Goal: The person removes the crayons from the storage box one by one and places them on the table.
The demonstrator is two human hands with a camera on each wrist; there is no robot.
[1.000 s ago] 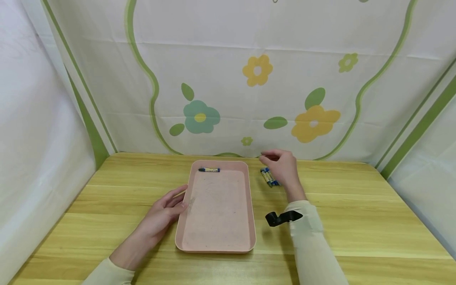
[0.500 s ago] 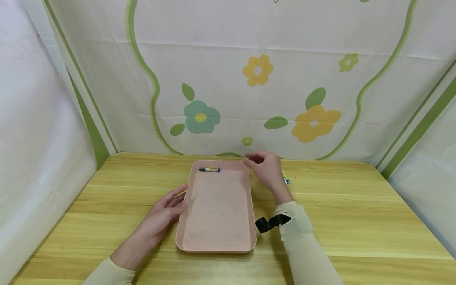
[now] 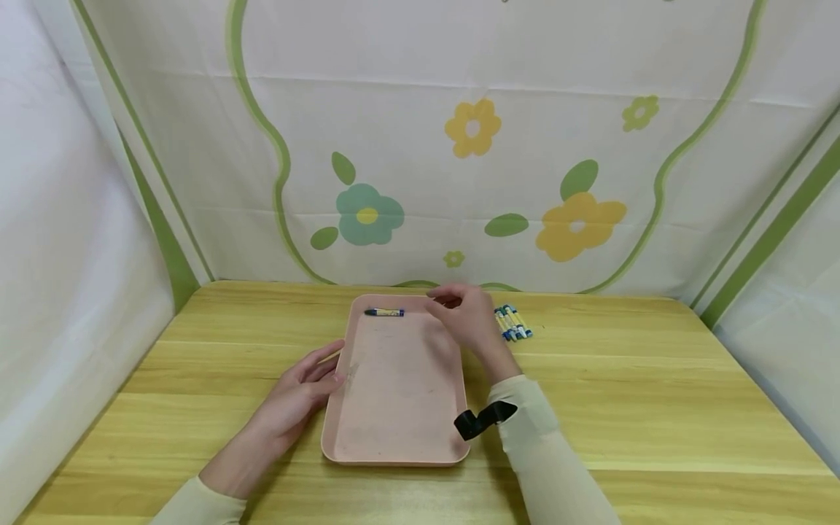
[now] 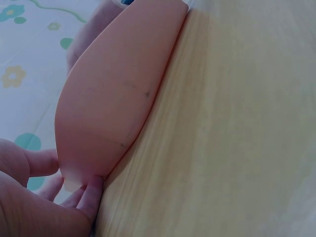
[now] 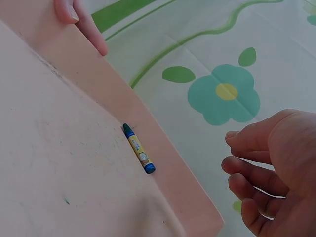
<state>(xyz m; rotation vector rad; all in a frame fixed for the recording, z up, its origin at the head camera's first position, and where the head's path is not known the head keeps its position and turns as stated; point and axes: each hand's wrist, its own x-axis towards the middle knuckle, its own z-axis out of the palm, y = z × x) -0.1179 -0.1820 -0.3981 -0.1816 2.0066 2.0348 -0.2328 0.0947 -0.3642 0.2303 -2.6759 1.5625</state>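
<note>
My left hand [image 3: 305, 394] grips the left wall of a pink tray [image 3: 397, 461], thumb over the rim and fingers outside, as the left wrist view also shows. Inside the tray, by its far wall, lies one dark green crayon [image 5: 138, 149] with a yellow-and-blue wrapper. Above the tray's far right corner hovers my right hand [image 3: 464, 317]. Its fingers are loosely bent, with thumb and forefinger apart; in the right wrist view nothing shows between them. Just right of that hand, several crayons [image 3: 514, 323] lie side by side on the table.
The wooden table [image 3: 623, 408] carries the tray and the crayons. A white cloth [image 3: 420, 146] printed with flowers hangs behind it, with more cloth at both sides. A black wrist mount [image 3: 485, 421] sticks out from my right sleeve over the tray's right edge.
My right hand has moved left from over the crayons to the tray's far right corner, uncovering the crayon row. The left hand and the crayon in the tray stay put.
</note>
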